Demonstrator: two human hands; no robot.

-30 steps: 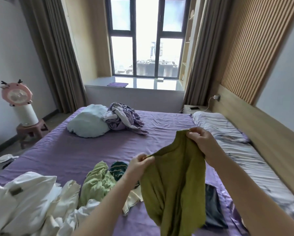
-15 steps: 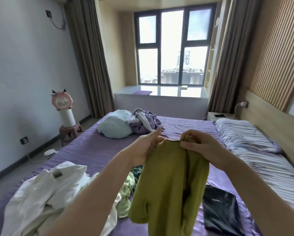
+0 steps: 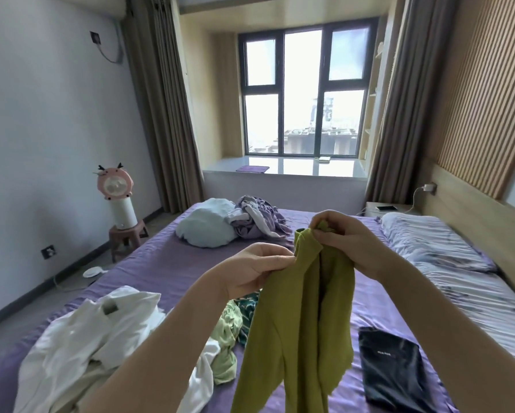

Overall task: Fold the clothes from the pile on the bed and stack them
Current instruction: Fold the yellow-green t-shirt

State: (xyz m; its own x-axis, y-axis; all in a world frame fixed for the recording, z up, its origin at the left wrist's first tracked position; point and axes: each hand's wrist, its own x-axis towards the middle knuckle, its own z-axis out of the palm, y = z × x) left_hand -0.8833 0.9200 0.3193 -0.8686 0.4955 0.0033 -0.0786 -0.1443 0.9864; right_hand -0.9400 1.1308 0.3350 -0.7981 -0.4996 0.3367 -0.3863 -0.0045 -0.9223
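Head view, only view. Both hands hold an olive-green garment [image 3: 304, 317] up over the bed [image 3: 166, 263], it hangs down in front of the camera, not touching the sheet as far as visible. Left hand [image 3: 250, 271] grips the garment's upper left edge, fingers curled round the fabric. Right hand [image 3: 344, 236] pinches the top edge a bit higher and farther right, fingers bunched on the cloth.

Pile of clothes near left on the purple sheet: white garments [image 3: 95, 341] crumpled at the near-left corner, light green garment [image 3: 227, 347] just right of them, dark teal patterned piece [image 3: 247, 305] touching the light green one, partly hidden behind the held garment. Folded black garment [image 3: 390, 371] lies flat on the sheet near right, apart from the pile, small light print on it, too small to read.

Far side of the bed: pale blue pillow [image 3: 205, 225] with a lilac bundle of cloth [image 3: 259, 217] touching its right side. Striped pillow [image 3: 429, 242] and striped bedding along the right edge by the wooden headboard [image 3: 482, 222].

Left of the bed, pink fan [image 3: 115, 186] on a white cylinder on a small stool [image 3: 128, 236]. Window [image 3: 304, 93] at the far wall, curtains both sides. Phone [image 3: 386, 208] on the nightstand far right.
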